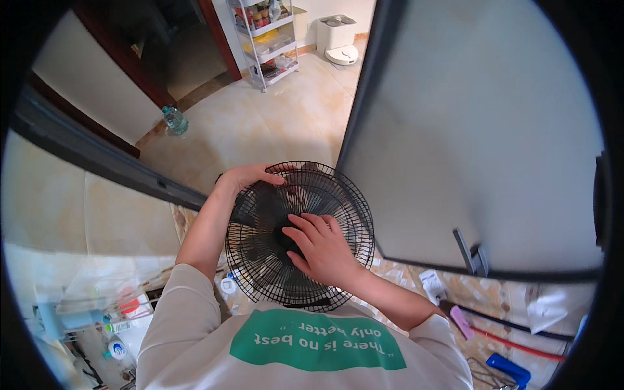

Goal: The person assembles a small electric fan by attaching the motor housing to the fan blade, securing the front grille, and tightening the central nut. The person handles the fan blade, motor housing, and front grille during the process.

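A round black electric fan head [263, 283] with a wire grille is in front of my chest, its dark blades showing through the bars. My left hand [250, 176] grips the grille's far left rim, the thumb over the wires and the other fingers partly hidden behind it. Across the front of the grille lies my right hand [320, 246]. Its fingers are apart, and the thumb and index fingertips touch either side of the dark central hub [283, 238]. Whatever lies behind the fan is mostly hidden.
A frosted door [474, 130] with a dark frame and handle stands at the right. Farther off are a water bottle [175, 121], a white tiered cart [272, 49] and a white robot vacuum dock [336, 36]. Bottles [117, 348] on a rack are at lower left; a red hose [513, 343] is at lower right.
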Demonstrator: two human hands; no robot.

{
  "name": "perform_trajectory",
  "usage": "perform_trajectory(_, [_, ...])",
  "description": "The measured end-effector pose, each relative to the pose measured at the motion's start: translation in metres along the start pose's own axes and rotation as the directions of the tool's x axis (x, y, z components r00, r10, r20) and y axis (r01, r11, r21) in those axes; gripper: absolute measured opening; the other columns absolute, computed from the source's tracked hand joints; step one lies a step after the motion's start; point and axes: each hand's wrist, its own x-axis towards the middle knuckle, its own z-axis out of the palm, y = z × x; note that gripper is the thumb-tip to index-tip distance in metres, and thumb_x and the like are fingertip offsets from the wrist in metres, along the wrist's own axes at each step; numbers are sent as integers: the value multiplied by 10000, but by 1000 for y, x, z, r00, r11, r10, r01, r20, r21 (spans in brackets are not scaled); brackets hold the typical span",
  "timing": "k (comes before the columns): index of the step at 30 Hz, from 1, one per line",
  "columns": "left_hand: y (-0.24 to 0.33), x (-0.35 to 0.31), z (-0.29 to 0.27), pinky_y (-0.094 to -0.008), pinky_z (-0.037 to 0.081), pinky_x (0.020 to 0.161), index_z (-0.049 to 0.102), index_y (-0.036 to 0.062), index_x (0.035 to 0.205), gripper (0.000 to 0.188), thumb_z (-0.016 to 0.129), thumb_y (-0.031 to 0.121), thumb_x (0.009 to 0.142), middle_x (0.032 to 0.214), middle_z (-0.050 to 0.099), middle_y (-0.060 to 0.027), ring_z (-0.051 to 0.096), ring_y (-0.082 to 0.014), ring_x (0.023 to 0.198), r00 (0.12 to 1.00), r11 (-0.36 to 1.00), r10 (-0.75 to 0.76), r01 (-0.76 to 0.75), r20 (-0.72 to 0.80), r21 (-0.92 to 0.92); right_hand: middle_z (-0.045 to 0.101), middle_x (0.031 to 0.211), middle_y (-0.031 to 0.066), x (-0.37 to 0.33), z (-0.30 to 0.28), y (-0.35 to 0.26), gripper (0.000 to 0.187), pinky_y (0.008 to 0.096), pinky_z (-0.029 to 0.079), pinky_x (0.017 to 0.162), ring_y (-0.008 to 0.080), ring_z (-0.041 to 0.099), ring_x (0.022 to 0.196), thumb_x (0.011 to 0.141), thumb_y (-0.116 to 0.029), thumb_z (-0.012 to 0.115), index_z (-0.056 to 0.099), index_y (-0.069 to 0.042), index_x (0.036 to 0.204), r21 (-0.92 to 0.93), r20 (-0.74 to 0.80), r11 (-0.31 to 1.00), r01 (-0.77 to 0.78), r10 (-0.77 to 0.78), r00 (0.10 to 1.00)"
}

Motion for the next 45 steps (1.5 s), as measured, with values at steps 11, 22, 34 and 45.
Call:
perform_trajectory(11, [160, 29, -250, -305, 486, 934, 363, 71, 1464, 661, 660, 157, 880, 1260, 622, -126, 596, -174, 1115, 999, 999, 15, -13, 48, -46, 406, 1434, 196, 245, 10, 146, 435, 485, 288, 1069, 364, 365, 1341, 861, -207, 662, 554, -57, 1256, 92, -219, 961, -262, 277, 936])
perform_trajectory(22, [224, 53, -388, -321, 384, 1026, 296, 21, 1487, 894, 776, 284, 780, 1263, 611, -177, 532, -208, 1207, 999, 1000, 21, -20, -45, 16, 503, 1305, 32, 266, 107, 285, 578, 417, 461, 919, 203, 516, 1152, 986, -581, 369, 387, -192, 1414, 751, 619, -604, -267, 502, 604])
perform_trajectory(34, [382, 205, -558, -363, 418, 1017, 368, 5, 1441, 799, 769, 255, 796, 1297, 572, -117, 552, -232, 1181, 989, 999, -37, 33, -146, -34, 477, 1383, 84, 450, 111, 444, 659, 459, 474, 922, 242, 524, 1190, 974, -619, 350, 226, -266, 1516, 835, 519, -524, -170, 645, 560])
perform_trajectory(45, [543, 507, -659, -362, 479, 935, 400, 39, 1415, 603, 644, 264, 912, 1234, 616, -170, 607, -243, 1093, 990, 979, -140, 136, 17, 149, 528, 1303, 152, 546, 55, 656, 577, 456, 538, 864, 279, 586, 1106, 1028, -510, 285, 294, -165, 1490, 977, 213, -208, -50, 940, 265])
